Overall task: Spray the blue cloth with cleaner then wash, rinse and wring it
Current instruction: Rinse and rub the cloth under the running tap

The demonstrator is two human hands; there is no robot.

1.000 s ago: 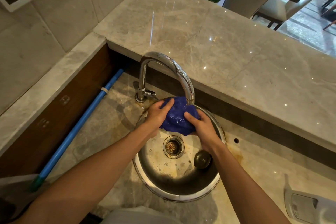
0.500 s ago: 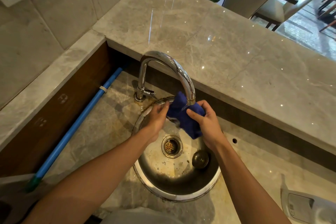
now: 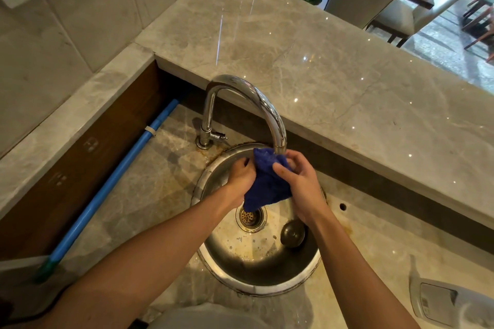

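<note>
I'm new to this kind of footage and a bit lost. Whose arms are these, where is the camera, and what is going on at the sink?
There is no machine here. The camera sits on a person's head and looks forward and down, so the two bare arms reaching in from the bottom edge are that person's own.

The left hand and the right hand both grip a blue cloth, bunched between them right under the spout of a curved chrome tap. The cloth hangs over a round steel sink set in a marble counter. In the bowl you can see the drain and a loose round stopper beside it.

On the left a blue pole lies along the wall. A pale object, cut off at the bottom right corner, is hard to identify.
</note>
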